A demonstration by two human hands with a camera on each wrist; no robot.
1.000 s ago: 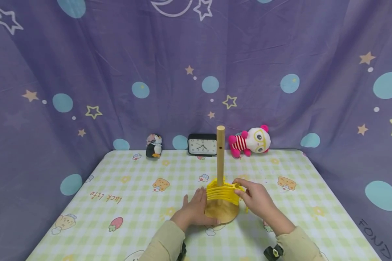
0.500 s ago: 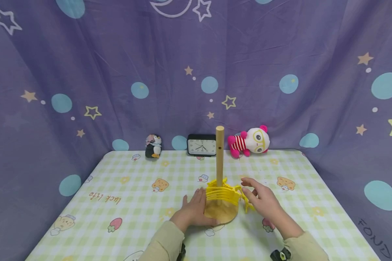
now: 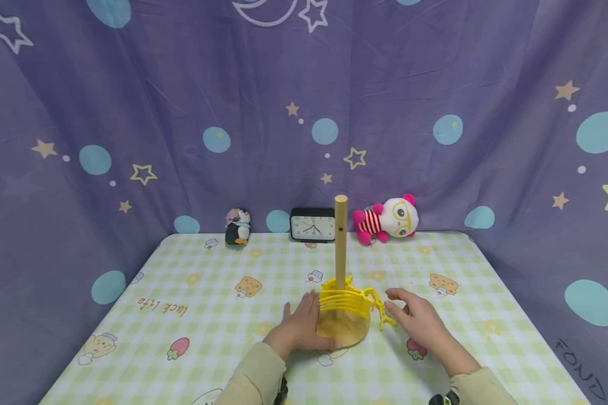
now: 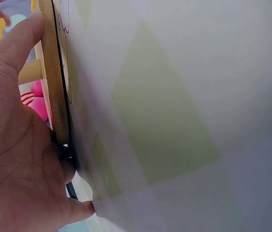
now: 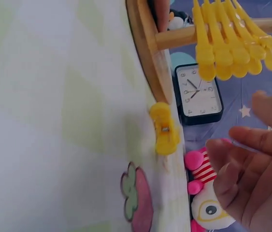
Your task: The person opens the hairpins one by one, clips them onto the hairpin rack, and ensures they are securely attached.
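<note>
A round wooden stand with an upright post (image 3: 340,247) stands on the table. Several curved yellow plastic strips (image 3: 344,304) sit stacked low around the post; in the right wrist view their ends (image 5: 227,55) are rounded. From their right side a thin yellow piece (image 3: 382,312) hangs down toward the cloth, with a yellow clip-like part (image 5: 164,133). My left hand (image 3: 300,326) rests against the left of the wooden base (image 4: 53,72), fingers fairly straight and thumb along its near edge. My right hand (image 3: 418,320) hovers right of the yellow pieces, fingers loosely bent, holding nothing.
At the table's back edge stand a penguin toy (image 3: 238,226), a black clock (image 3: 312,225) directly behind the post, and a pink-and-white plush panda (image 3: 387,218). A checked cloth (image 3: 192,332) covers the table. A purple curtain (image 3: 263,84) hangs behind.
My right hand has let go of the yellow piece and drawn away to the right and slightly down. That piece now hangs further out at the right. The left hand keeps its place.
</note>
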